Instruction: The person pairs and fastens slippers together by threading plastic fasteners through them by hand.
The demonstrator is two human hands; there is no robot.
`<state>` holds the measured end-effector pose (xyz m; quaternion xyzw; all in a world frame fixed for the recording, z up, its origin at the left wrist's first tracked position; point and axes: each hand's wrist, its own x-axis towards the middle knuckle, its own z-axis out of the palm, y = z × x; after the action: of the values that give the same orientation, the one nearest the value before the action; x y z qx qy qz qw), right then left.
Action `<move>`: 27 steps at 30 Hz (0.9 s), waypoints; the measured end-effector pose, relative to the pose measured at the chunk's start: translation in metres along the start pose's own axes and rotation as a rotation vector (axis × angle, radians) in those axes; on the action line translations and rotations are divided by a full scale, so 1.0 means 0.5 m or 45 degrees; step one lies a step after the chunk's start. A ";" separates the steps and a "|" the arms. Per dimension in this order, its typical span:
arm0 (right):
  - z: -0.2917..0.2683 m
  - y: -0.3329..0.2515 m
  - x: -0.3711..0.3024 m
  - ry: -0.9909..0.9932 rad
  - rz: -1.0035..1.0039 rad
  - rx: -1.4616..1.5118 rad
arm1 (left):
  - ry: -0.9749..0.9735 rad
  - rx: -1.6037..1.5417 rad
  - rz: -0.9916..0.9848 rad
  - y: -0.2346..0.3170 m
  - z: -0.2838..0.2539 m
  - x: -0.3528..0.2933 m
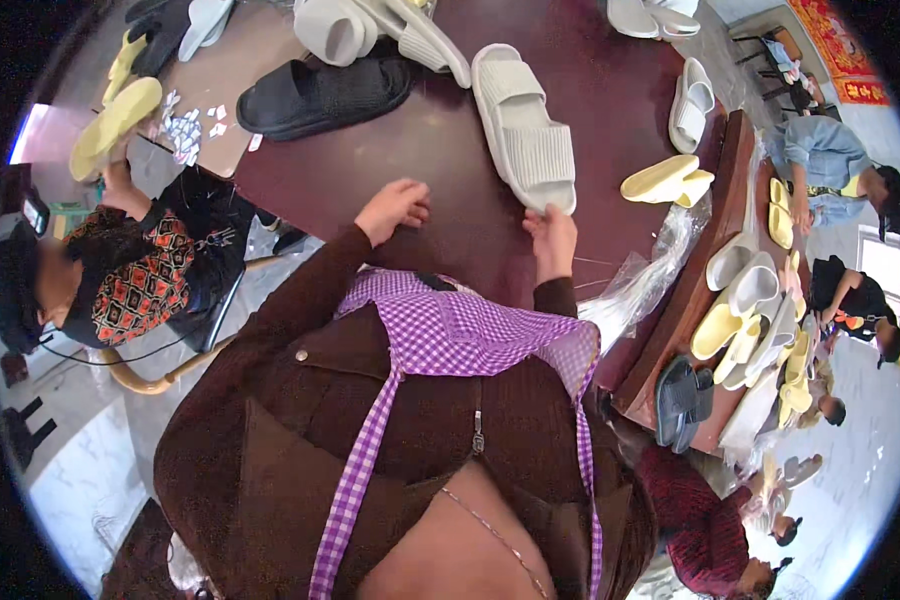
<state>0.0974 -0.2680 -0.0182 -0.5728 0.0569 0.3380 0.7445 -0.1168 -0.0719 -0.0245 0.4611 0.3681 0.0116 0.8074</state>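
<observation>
A light grey slide sandal (529,139) with two ribbed bands lies lengthwise on the dark red table (450,135). My right hand (552,240) has its fingertips closed on the sandal's near end. To its left, my left hand (394,211) is held over the table's near edge with its fingers curled in; nothing shows in them. A black slide sandal (322,96) rests beyond my left hand. Several more grey sandals (380,32) are grouped at the far edge of the view.
At right sit yellow slippers (667,181), a grey pair (690,105) and clear plastic bags (648,275). Small white tags (183,132) are scattered at far left. A seated co-worker at left holds a yellow slipper (116,126). Other people work along the right-hand table (657,343), heaped with slippers.
</observation>
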 end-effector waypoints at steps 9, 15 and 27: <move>-0.118 -0.008 -0.233 0.166 0.238 -0.342 | 0.125 -0.225 0.164 0.069 0.028 0.102; -0.151 -0.009 -0.280 0.216 0.274 -0.459 | 0.237 -0.012 0.204 0.050 0.051 0.128; -0.240 -0.307 -0.281 0.108 -0.400 -1.140 | 0.348 0.177 0.677 0.235 -0.079 0.068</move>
<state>0.1133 -0.4541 0.1329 -0.8523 -0.1512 0.1891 0.4637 -0.0782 0.0368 0.0323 0.5895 0.3397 0.2592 0.6855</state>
